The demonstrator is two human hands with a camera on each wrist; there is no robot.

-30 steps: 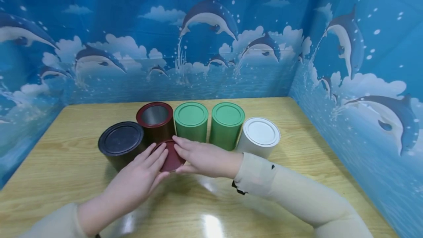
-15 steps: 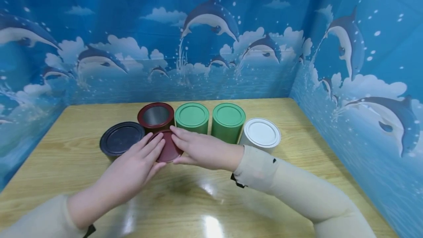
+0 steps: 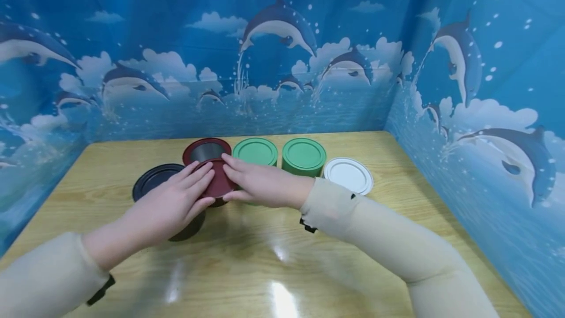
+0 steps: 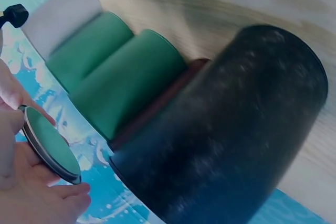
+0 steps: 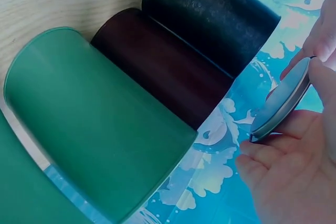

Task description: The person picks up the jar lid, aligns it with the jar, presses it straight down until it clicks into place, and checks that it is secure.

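Observation:
A round dark red lid (image 3: 220, 178) hangs in the air, tilted, between the two hands. My left hand (image 3: 172, 205) pinches its left edge and my right hand (image 3: 267, 183) its right edge, fingers on top and thumbs at the near rim. Both wrist views show the shiny underside of the lid (image 4: 52, 142), free of any can. Right behind it in the head view stands the dark red can (image 5: 157, 66), its top uncovered and its front hidden by the lid. The black can (image 4: 226, 124), lidded, is left of it, partly covered by my left hand.
Two green cans (image 3: 256, 151) with green lids stand right of the dark red can. A white can (image 3: 348, 174) with a white lid is at the row's right end. Dolphin-print cloth (image 3: 282, 63) walls in the wooden table (image 3: 247, 259) at back and sides.
Both hands have lifted the dark red lid up and away from me, toward the uncovered dark red can, which it now partly overlaps in the head view. The cans stay in place.

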